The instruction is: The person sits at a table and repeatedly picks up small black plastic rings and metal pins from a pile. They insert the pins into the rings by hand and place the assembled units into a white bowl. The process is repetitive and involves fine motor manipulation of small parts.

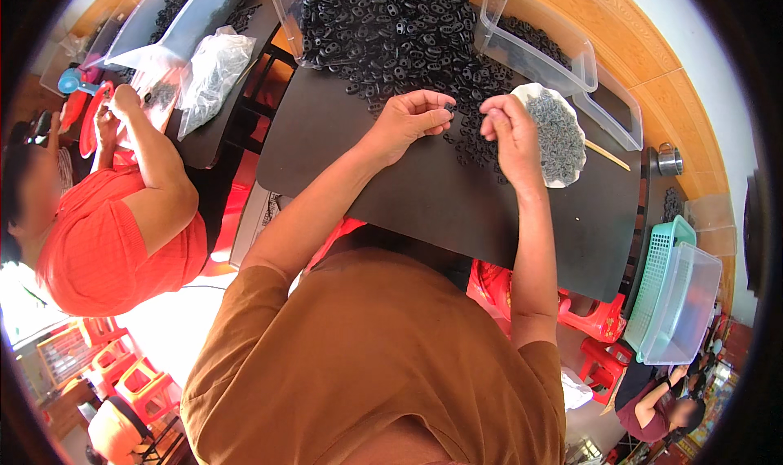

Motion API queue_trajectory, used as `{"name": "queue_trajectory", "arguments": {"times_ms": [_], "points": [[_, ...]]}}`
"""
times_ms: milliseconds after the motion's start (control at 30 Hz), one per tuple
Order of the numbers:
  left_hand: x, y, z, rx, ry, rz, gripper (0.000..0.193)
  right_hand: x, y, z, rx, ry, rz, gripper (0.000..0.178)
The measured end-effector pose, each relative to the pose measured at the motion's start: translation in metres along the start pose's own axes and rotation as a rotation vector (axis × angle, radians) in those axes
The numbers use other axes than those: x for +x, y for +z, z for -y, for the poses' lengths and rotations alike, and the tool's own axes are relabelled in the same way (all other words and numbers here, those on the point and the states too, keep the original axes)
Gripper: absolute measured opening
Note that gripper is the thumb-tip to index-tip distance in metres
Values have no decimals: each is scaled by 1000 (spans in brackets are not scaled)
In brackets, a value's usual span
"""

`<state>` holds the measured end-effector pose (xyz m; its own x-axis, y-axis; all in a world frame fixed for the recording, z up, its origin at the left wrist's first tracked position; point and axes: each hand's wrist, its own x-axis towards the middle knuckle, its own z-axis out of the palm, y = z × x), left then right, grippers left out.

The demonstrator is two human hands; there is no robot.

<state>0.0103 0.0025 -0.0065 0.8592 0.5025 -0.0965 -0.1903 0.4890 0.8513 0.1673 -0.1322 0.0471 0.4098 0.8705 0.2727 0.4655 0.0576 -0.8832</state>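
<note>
My left hand (406,124) pinches a small black plastic piece (449,107) between thumb and fingertips, above the dark table (408,192). Just right of it, my right hand (515,139) is raised with its fingers curled together; anything between them is too small to make out. Beside that hand stands a white scalloped bowl (563,183) filled with tiny grey parts (556,139) that look like springs. Beyond both hands spreads a big heap of black two-holed plastic pieces (387,24), with loose ones trailing toward my right hand.
Clear plastic bins (581,72) stand at the back right, near a wooden stick (608,156) and a metal cup (670,160). Green and clear baskets (662,273) are stacked at the right. A person in red (122,245) works at another table on the left, beside a plastic bag (214,77).
</note>
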Motion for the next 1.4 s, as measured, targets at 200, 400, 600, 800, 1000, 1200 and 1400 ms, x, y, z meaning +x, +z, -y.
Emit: {"name": "queue_trajectory", "arguments": {"times_ms": [200,400,600,800,1000,1200,1400], "points": [[-4,3,1,-106,-32,41,12,-2,22,-2,274,117,40,9],[-5,7,1,-94,-20,58,10,-2,26,-9,390,120,44,6],[-6,8,3,53,34,57,10,-4,28,-9,356,150,79,5],[-7,9,2,64,60,52,9,-3,24,-7,353,185,111,9],[-7,8,3,57,115,22,10,-4,24,-5,263,182,111,11],[-12,15,-11,325,119,-85,11,-5,18,-7,215,118,85,11],[-10,13,-5,304,123,-55,10,-6,22,-16,260,96,104,9]]}}
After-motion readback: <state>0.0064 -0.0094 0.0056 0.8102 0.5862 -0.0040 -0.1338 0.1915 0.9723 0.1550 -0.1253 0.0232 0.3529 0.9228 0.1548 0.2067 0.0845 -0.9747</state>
